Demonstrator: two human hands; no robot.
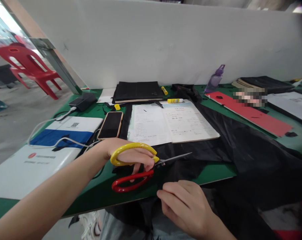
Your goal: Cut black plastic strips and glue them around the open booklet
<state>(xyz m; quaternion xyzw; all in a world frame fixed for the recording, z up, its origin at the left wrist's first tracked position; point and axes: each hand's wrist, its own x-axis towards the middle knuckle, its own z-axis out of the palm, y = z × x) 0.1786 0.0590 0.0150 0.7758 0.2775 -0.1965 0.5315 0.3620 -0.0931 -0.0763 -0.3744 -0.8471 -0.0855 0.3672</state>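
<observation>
Scissors point(132, 186) with one yellow and one red handle loop are in my left hand point(130, 156), their blades apart and pointing right. Black sheet material point(181, 166) lies under the blades and spreads right over the green table's front edge. On top of it is an open book point(188, 121) with printed pages. My right hand point(183, 203) is closed just in front of the table edge, its fingers curled and pressed together; what they hold, if anything, is hidden.
Left of the book lie a phone point(111, 125), a white-and-blue packet point(40, 163), a cable and a black adapter point(84, 101). Behind are a black-covered book point(138, 91), a glue stick point(175, 100) and a purple bottle point(214, 81). A red strip point(251, 115) lies right.
</observation>
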